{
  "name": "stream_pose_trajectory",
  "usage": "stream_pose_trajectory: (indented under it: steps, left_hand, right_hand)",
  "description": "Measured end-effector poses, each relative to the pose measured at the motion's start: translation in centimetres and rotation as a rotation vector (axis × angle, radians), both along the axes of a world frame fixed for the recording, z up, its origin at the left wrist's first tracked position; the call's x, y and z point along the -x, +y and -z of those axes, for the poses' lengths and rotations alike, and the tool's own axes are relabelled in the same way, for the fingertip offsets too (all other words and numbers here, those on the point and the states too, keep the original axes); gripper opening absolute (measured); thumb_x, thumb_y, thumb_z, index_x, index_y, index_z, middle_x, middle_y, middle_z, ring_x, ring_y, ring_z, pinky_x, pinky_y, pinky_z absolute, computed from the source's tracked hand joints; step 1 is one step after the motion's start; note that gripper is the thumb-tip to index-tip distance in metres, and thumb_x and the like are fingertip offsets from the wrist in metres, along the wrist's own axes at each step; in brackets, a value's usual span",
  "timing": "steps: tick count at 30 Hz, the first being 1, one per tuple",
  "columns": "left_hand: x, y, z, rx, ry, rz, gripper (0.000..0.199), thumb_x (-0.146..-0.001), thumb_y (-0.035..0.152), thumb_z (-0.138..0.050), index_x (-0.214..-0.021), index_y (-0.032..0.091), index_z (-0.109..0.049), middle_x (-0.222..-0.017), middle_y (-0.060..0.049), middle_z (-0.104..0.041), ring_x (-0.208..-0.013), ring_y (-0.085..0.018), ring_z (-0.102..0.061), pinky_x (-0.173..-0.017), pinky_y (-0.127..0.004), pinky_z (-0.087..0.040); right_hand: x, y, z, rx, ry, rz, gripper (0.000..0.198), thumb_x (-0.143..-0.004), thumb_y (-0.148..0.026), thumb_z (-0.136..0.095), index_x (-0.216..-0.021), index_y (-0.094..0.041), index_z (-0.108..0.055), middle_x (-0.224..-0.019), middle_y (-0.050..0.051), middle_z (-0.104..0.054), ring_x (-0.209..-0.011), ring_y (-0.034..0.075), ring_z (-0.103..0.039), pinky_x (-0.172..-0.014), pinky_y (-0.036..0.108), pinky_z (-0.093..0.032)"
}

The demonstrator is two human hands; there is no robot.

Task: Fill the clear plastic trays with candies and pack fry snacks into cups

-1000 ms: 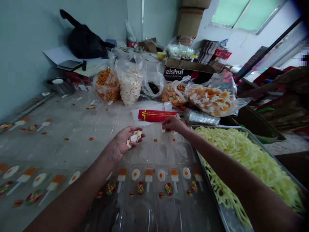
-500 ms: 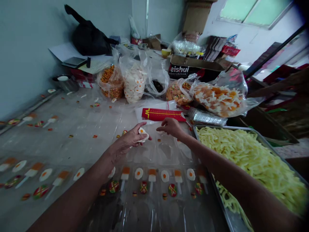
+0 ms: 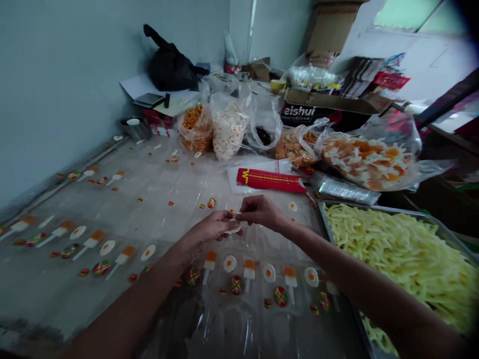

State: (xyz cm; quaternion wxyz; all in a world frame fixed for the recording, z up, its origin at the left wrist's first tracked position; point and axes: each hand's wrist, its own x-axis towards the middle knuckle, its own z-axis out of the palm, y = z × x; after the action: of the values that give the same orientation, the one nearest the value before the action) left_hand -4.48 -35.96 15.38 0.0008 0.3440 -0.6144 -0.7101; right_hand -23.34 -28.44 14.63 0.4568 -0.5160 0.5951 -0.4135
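Observation:
My left hand (image 3: pixel 214 228) is closed around a few small white fried-egg pieces (image 3: pixel 232 230). Against its fingertips, my right hand (image 3: pixel 262 211) pinches one of these egg pieces; the fingers partly hide it. Both hands are above clear plastic trays (image 3: pixel 258 242). In the nearer row of trays lie egg pieces (image 3: pixel 269 273), orange-and-white popsicle pieces (image 3: pixel 290 283), round red-and-green pieces (image 3: pixel 280 296) and tiny burger pieces (image 3: pixel 268 303). A lone egg piece (image 3: pixel 292 206) rests in a tray just right of my right hand.
A metal tray of pale yellow strips (image 3: pixel 396 249) stands at the right. Behind the hands lies a red printed packet (image 3: pixel 271 180). Bags of egg pieces (image 3: pixel 229 132), orange bits (image 3: pixel 195 129) and popsicle pieces (image 3: pixel 370 157) line the back, before a black carton (image 3: pixel 329 109).
My right hand has moved left to meet the left hand and now pinches at the egg pieces there. An egg piece shows in the tray where the right hand was. The view has shifted left.

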Motion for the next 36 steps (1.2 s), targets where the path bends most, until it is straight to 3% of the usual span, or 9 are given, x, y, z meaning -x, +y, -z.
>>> stream_pose_trajectory:
  steps: [3,9,13,20,24,28,31,34,36]
  left_hand:
    - [-0.7,0.2,0.7,0.056,0.032,-0.069,0.039,-0.076,0.05,-0.076,-0.096,0.017,-0.072,-0.083,-0.004,-0.071,-0.068,-0.013,-0.052,-0.062,-0.026,-0.029]
    - [-0.7,0.2,1.7,0.196,0.205,-0.116,0.029,-0.077,0.041,-0.076,-0.091,0.015,-0.076,-0.08,-0.004,-0.068,-0.072,-0.015,-0.054,-0.067,-0.025,-0.035]
    - [-1.3,-0.6,1.7,0.011,0.153,-0.331,0.038,-0.076,0.047,-0.076,-0.096,0.015,-0.072,-0.078,-0.003,-0.067,-0.057,-0.01,-0.042,-0.055,-0.023,-0.028]
    - [-3.5,-2.4,1.0,-0.134,0.163,-0.483,0.055,-0.052,0.052,-0.093,-0.083,0.013,-0.067,-0.075,-0.003,-0.065,-0.051,-0.005,-0.032,-0.049,-0.022,-0.015]
    - [-3.8,-3.0,1.0,-0.14,0.124,-0.525,0.058,-0.052,0.056,-0.092,-0.086,0.015,-0.068,-0.077,-0.004,-0.068,-0.05,-0.005,-0.031,-0.05,-0.022,-0.015]
    - [-3.6,-3.2,1.1,-0.15,0.088,-0.534,0.06,-0.052,0.058,-0.092,-0.086,0.016,-0.067,-0.078,-0.004,-0.068,-0.051,-0.005,-0.035,-0.05,-0.021,-0.018]
    - [-3.3,-3.0,1.3,-0.166,0.109,-0.536,0.06,-0.051,0.058,-0.092,-0.083,0.016,-0.065,-0.074,-0.002,-0.066,-0.051,-0.005,-0.034,-0.05,-0.021,-0.018]
    - [-3.1,-2.7,1.6,-0.179,0.163,-0.542,0.058,-0.054,0.059,-0.092,-0.08,0.016,-0.064,-0.072,-0.001,-0.064,-0.051,-0.005,-0.035,-0.05,-0.022,-0.02]
    - [-3.1,-2.4,1.7,-0.18,0.184,-0.571,0.055,-0.058,0.059,-0.09,-0.081,0.015,-0.066,-0.074,-0.002,-0.065,-0.052,-0.006,-0.037,-0.05,-0.022,-0.022]
  right_hand:
    - [-1.4,0.8,-0.2,-0.073,-0.11,0.059,0.035,-0.071,-0.048,-0.082,-0.076,-0.017,-0.067,-0.056,-0.002,-0.062,-0.048,0.011,-0.055,-0.046,0.022,-0.038]
    - [-1.1,1.1,-0.1,-0.349,-0.504,0.159,0.039,-0.057,-0.041,-0.091,-0.075,-0.015,-0.068,-0.058,-0.001,-0.062,-0.047,0.006,-0.05,-0.042,0.017,-0.032]
    - [1.3,-1.6,0.0,-0.098,-0.254,0.364,0.037,-0.06,-0.037,-0.092,-0.081,-0.016,-0.069,-0.063,0.001,-0.068,-0.052,0.01,-0.06,-0.044,0.017,-0.04]
    - [3.0,-7.5,2.2,-0.232,0.113,0.286,0.017,-0.073,-0.019,-0.082,-0.065,-0.015,-0.068,-0.052,0.002,-0.064,-0.044,0.012,-0.059,-0.044,0.021,-0.048]
    - [2.9,-7.8,3.6,-0.168,0.334,0.296,0.015,-0.075,-0.019,-0.081,-0.07,-0.016,-0.067,-0.05,-0.002,-0.061,-0.042,0.012,-0.056,-0.043,0.021,-0.041]
    - [2.0,-6.5,2.6,0.055,0.642,0.348,0.023,-0.077,-0.036,-0.084,-0.07,-0.017,-0.072,-0.057,-0.001,-0.062,-0.054,0.012,-0.055,-0.05,0.023,-0.035]
    - [-0.3,-5.4,1.2,0.101,0.421,0.233,0.034,-0.085,-0.051,-0.073,-0.08,-0.018,-0.077,-0.065,0.001,-0.066,-0.061,0.013,-0.056,-0.054,0.024,-0.037]
    - [-3.1,-4.3,0.4,-0.08,-0.065,0.009,0.034,-0.076,-0.049,-0.08,-0.09,-0.019,-0.079,-0.077,0.003,-0.073,-0.066,0.013,-0.061,-0.061,0.024,-0.045]
    - [-4.2,-4.1,0.2,-0.151,-0.263,0.022,0.034,-0.071,-0.045,-0.084,-0.09,-0.018,-0.079,-0.082,0.005,-0.074,-0.07,0.013,-0.063,-0.065,0.024,-0.047]
